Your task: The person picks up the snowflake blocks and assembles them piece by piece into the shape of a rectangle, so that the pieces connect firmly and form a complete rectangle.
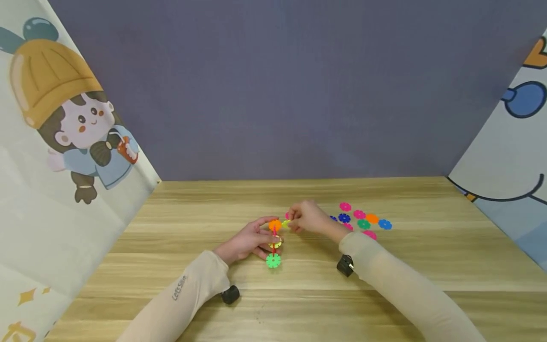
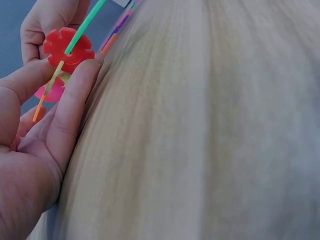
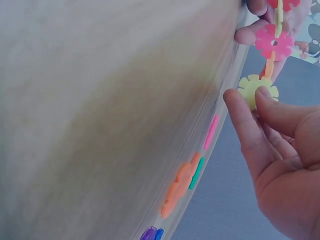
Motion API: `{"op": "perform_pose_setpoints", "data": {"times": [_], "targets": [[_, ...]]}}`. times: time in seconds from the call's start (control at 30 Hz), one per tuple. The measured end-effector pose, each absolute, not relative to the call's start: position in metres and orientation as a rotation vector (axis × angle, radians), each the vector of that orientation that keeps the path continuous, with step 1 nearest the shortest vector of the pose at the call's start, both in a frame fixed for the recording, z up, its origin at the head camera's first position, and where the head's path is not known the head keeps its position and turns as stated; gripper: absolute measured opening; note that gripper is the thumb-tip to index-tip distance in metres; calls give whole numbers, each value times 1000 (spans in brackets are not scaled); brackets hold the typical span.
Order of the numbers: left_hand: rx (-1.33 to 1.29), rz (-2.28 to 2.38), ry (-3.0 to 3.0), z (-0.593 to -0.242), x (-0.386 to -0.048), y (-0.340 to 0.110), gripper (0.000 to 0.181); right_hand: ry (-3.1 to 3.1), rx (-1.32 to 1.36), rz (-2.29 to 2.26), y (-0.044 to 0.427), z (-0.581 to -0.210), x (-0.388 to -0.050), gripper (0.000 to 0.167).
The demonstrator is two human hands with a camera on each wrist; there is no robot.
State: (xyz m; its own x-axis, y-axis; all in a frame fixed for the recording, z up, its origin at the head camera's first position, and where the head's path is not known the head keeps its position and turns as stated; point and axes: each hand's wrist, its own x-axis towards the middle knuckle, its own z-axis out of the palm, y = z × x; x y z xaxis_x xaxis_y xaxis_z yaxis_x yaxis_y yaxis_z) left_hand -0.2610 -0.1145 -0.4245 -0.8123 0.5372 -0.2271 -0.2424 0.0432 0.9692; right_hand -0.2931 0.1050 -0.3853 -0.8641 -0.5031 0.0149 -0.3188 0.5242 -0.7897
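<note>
Wood-grained counter (image 1: 299,308) spreads under your hands, a plain purple-grey wall (image 1: 273,90) well beyond your fingertips. Your left hand (image 1: 251,239) grips a chain of flower discs (image 1: 273,261) between thumb and fingers; your right hand (image 1: 309,217) pinches a yellow disc (image 3: 249,89), its edge meeting the chain's orange disc (image 1: 275,225). Just past your right fingertips lies a pink disc, (image 1: 287,216) partly covered. Farther right of those fingers, loose discs (image 1: 372,218) in pink, blue, green and orange rest on the counter, some blocked from the head view by your wrist and sleeve. Your left wrist view shows the chain's red disc (image 2: 56,44) face-on; from the head it appears edge-on.
</note>
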Motion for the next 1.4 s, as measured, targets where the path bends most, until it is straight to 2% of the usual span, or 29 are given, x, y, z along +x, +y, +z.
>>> {"op": "perform_pose_setpoints", "data": {"times": [0.27, 0.63, 1.2, 1.4], "targets": [[290, 1817, 1756, -427, -258, -115, 71, 2559, -705, -1263, 105, -386, -288, 9], [271, 1820, 1749, -428, -257, -118, 73, 2618, -792, -1164, 96, -384, -285, 13], [270, 1817, 1752, -423, -259, -126, 71, 2598, -769, -1158, 80, -379, -285, 17], [255, 1823, 1789, -424, -259, -123, 71, 2687, -878, -1026, 77, -375, -283, 17]]}}
